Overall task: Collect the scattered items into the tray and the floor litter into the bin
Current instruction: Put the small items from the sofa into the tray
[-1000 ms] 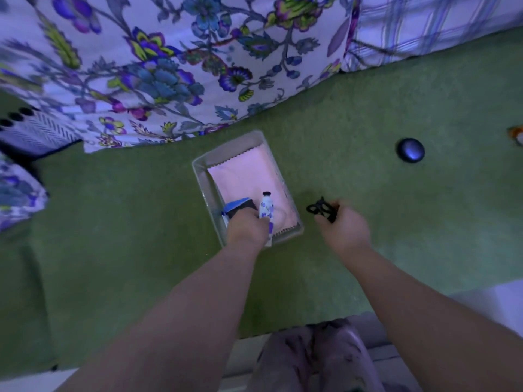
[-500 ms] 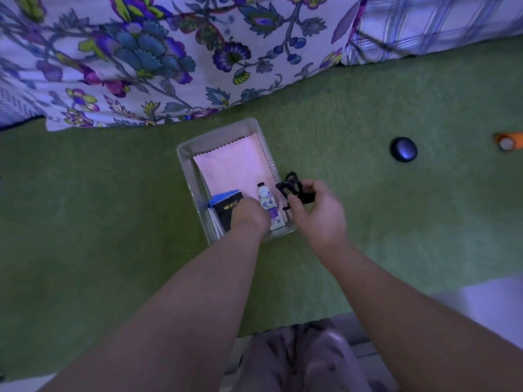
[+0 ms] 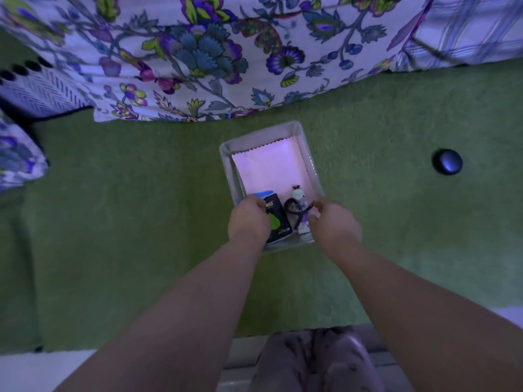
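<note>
Reaching out over patterned trousers [image 3: 317,360], two bare forearms extended to the near end of a clear tray [image 3: 261,132] that sat on green carpet [image 3: 127,222]. Left hand [image 3: 249,220]: fingers curled over the top edge of a dark packet [image 3: 278,222] with a green mark, gripping it. Packet stood inside the tray at its near left corner, a blue item [image 3: 264,193] just behind it. Right hand [image 3: 334,226]: thumb and forefinger pinched a black looped cord [image 3: 288,207]. Cord hung within the tray's near end, touching or just over a small white tube [image 3: 297,193] with a patterned body; could not tell which. Tube lay between the packet and the tray's right wall. Pink cloth [image 3: 271,168] with a zigzag edge lined the tray floor, showing across the far part. Farther right, well apart from the tray, a dark round object [image 3: 447,165] lay on the carpet. Beyond the tray, a floral sheet [image 3: 198,52] draped down to the carpet; plaid fabric [image 3: 467,29] at far right, a herringbone-patterned piece [image 3: 42,91] at far left
</note>
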A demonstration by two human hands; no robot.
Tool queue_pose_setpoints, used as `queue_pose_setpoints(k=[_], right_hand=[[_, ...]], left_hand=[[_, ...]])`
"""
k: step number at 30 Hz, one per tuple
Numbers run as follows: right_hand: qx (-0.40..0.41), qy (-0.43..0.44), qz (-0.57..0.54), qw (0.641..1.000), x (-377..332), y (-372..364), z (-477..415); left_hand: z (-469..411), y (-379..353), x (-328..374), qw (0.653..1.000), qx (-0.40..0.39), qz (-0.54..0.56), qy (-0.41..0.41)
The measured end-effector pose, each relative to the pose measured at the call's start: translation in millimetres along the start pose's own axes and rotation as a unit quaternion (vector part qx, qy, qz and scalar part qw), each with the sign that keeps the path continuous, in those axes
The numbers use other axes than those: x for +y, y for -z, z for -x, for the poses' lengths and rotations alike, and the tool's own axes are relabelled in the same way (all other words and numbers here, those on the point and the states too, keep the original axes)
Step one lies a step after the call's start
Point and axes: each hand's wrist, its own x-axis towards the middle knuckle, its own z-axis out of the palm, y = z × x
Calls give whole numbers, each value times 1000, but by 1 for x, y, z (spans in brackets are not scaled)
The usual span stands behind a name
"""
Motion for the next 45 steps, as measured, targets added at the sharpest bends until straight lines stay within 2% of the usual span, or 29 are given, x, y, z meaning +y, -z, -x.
queue_pose_setpoints(k=[6, 8, 12, 22, 30, 34, 41, 43, 45], right_hand=[[50, -20, 10, 998, 9, 8, 8], [45, -26, 15, 999, 11, 8, 6], [-20, -31, -18, 999, 13, 6, -1], [-36, -51, -23, 998, 62, 31, -13], [-42, -50, -27, 997, 157, 99, -33], [-46, -45, -44, 997, 205, 130, -47], [-69, 7, -41, 997, 261, 167, -75], [-72, 23, -41, 996, 272, 173, -80], [-69, 24, -55, 996, 283, 177, -86]], left_hand=[[0, 17, 0, 995, 73, -62, 11], [-1, 21, -2, 993, 46, -103, 28], [-1, 20, -4, 991, -66, -93, 73], [26, -23, 28, 986, -88, -116, 82], [60, -94, 109, 989, -101, -75, 81], [72, -131, 152, 990, -93, -80, 75], [82, -173, 211, 983, -72, -124, 113], [87, -182, 226, 985, -31, -118, 126], [92, -190, 239, 984, 26, -148, 93]])
